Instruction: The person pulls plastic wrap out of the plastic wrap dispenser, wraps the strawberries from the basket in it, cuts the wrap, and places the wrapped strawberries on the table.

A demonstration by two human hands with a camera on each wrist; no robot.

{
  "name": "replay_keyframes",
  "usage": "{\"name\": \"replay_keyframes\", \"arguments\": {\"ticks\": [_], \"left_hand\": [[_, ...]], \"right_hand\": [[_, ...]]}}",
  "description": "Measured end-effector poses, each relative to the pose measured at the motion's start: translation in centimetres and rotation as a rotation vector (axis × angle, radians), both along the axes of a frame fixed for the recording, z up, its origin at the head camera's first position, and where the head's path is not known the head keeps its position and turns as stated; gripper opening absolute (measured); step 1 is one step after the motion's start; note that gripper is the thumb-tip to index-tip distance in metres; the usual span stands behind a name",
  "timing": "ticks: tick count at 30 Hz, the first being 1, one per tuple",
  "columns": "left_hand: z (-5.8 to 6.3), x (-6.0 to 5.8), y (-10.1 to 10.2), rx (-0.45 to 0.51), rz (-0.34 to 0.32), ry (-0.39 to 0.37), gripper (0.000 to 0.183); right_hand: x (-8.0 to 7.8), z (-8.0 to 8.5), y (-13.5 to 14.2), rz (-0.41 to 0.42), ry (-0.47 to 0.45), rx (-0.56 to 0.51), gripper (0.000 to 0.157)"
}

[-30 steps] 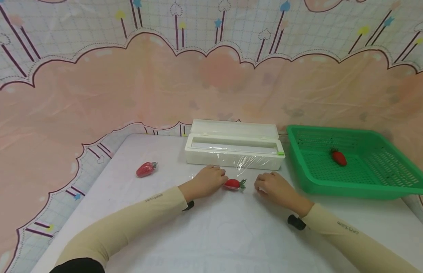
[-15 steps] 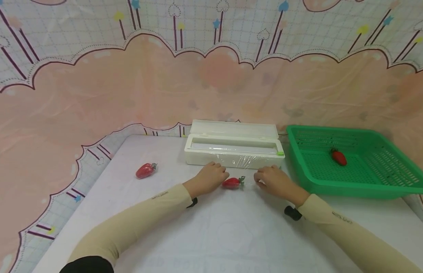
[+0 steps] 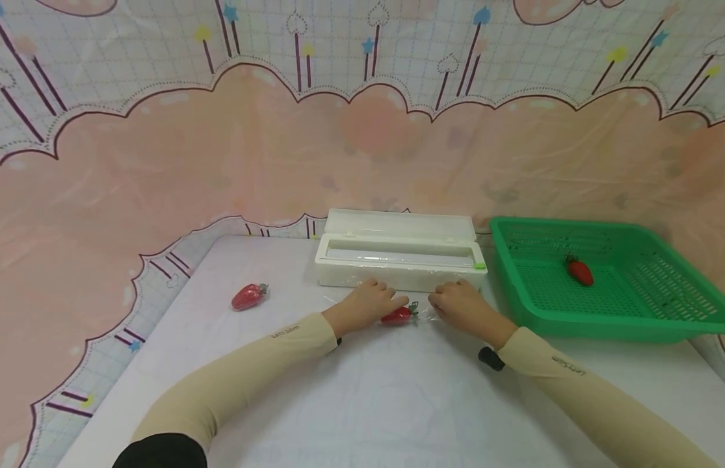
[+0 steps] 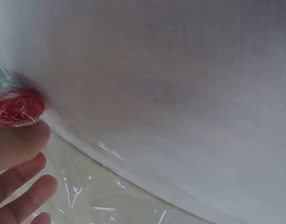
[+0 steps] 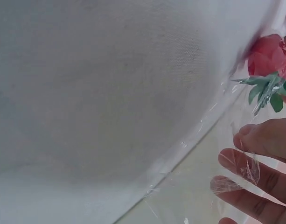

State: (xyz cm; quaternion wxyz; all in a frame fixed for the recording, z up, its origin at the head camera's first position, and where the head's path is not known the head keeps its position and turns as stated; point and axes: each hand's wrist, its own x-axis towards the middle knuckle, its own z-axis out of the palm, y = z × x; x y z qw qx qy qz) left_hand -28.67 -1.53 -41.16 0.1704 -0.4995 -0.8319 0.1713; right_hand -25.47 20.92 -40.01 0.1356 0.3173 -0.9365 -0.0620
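A red strawberry with green leaves (image 3: 399,315) lies on the table between the hands, in front of the white film box, with clear plastic film around it. My left hand (image 3: 367,303) is at its left; the left thumb (image 4: 26,137) touches the wrapped fruit, and the other fingers are spread. To the right, my right hand (image 3: 464,309) has its fingers apart, with clear film (image 5: 247,168) clinging over the fingertips and reaching toward the leaves. Both hands are near the box's front edge. A second wrapped strawberry (image 3: 249,296) lies farther left.
The white cling film box (image 3: 403,279) stands behind the hands with its lid raised and a green slider at its right end. At the right, a green plastic basket (image 3: 596,328) holds one strawberry (image 3: 580,270). A patterned cloth (image 3: 222,162) hangs behind the white table (image 3: 385,403).
The left hand has moved right, its thumb now reaching over the middle strawberry. My right hand has shifted slightly left, closer to the fruit. Strawberry shifted a little and the film between box and fruit slackened.
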Motion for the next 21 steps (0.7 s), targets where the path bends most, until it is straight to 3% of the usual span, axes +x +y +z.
{"name": "replay_keyframes", "arguments": {"ticks": [8,14,18,21], "left_hand": [[0.1,0.3,-0.1,-0.018,-0.088,0.01,0.031],[0.2,1.1,-0.1,0.035,-0.063,-0.044,0.022],[0.4,1.6,0.3,0.039,-0.033,-0.068,0.042],[0.3,1.8,0.7,0.004,-0.014,-0.069,0.051]], "right_hand": [[0.4,0.0,-0.2,-0.004,0.003,0.062,0.005],[1.6,0.1,0.2,0.046,-0.006,0.152,0.005],[2.1,0.2,0.3,0.07,-0.008,0.127,0.021],[2.1,0.3,-0.1,0.133,0.024,0.127,0.035]]}}
